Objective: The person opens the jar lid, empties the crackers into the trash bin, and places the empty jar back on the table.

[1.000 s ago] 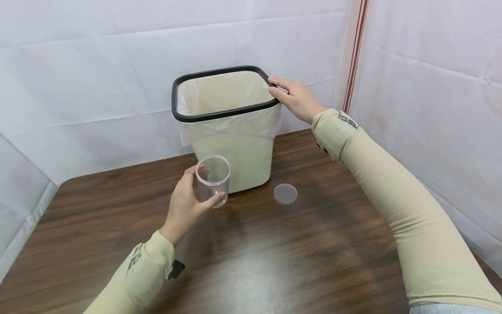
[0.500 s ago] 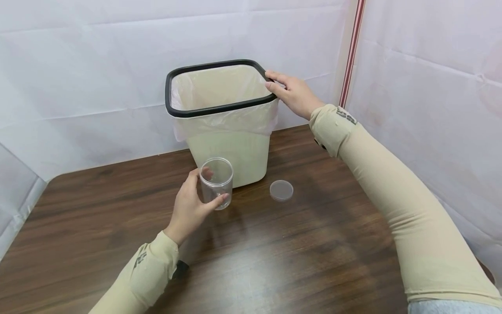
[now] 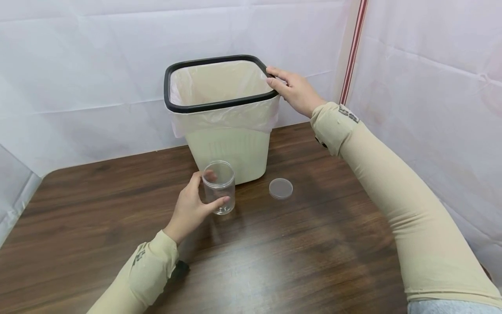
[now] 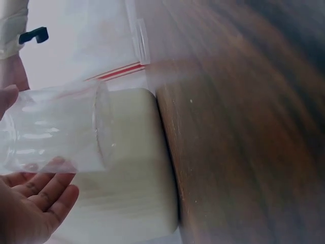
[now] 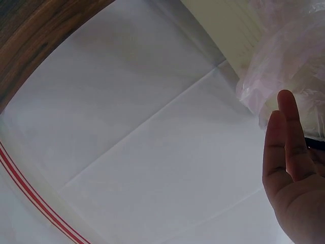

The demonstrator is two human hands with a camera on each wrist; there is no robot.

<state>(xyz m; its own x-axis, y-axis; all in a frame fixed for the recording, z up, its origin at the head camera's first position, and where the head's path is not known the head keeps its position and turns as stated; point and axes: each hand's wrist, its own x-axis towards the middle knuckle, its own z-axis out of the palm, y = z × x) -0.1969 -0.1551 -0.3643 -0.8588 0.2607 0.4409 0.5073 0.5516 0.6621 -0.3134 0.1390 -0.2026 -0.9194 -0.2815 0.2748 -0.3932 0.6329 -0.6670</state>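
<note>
My left hand grips a clear plastic jar from its left side, thumb across the front and fingers behind. The jar is upright, its mouth uncovered, in front of the waste bin's lower left. In the left wrist view, a gap shows between the jar's base and the table. My right hand holds the right side of the black rim of a pale green waste bin, thumb and forefinger over the top. Two straight fingers show in the right wrist view, beside the thin plastic liner.
A clear round lid lies flat on the dark wooden table, to the right of the bin's base. White sheeting hangs behind the table and along its right side. A red-striped strip runs down the back right corner.
My left hand and the jar have come down and a little to the right, away from the bin's base. The right hand has stayed on the rim; the head view has shifted slightly.
</note>
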